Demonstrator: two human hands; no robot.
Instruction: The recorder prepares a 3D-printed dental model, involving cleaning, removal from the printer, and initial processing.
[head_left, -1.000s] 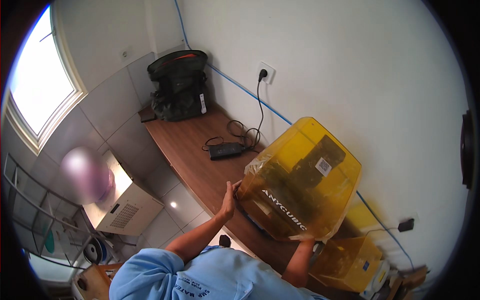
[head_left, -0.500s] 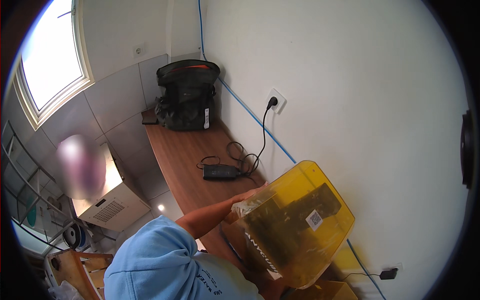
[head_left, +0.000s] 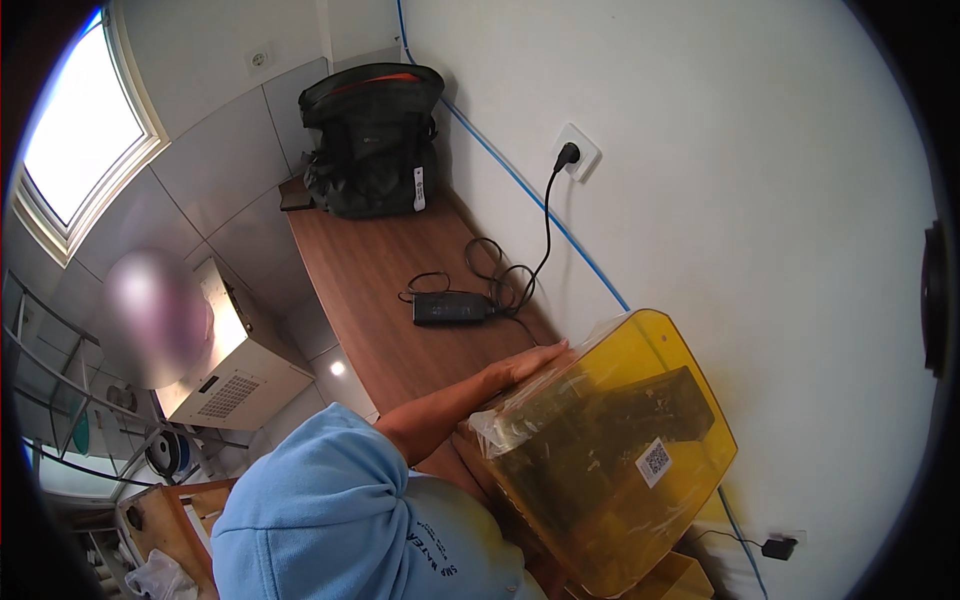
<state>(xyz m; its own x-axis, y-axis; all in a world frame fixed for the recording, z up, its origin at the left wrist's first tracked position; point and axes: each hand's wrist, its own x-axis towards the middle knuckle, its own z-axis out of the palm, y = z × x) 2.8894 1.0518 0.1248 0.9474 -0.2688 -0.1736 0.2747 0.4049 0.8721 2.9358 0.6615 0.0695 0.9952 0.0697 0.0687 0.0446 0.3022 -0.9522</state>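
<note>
My left hand (head_left: 534,361) grips the upper left edge of a large translucent yellow plastic cover (head_left: 690,390), its fingers against crinkled clear wrap (head_left: 497,428) along that side. The cover is tilted near my body at the lower right, with a dark shape showing through it and a square white sticker on it. My right hand is hidden behind the cover; only a bit of my right arm shows at the lower edge. Beyond my left hand a black power adapter (head_left: 449,309) lies on the brown wooden table (head_left: 358,282), its cable plugged into a wall socket (head_left: 589,137).
A dark backpack (head_left: 370,145) stands at the table's far end. Left are a beige metal cabinet (head_left: 245,385) with a blurred pinkish object on it, a metal rack (head_left: 55,365) and wooden furniture (head_left: 170,530). A second yellow container (head_left: 688,578) sits lower right, beside the white wall.
My left hand has moved forward and right along the cover to its upper edge. The cover has shifted lower in view and turned, and my right hand is now hidden behind it.
</note>
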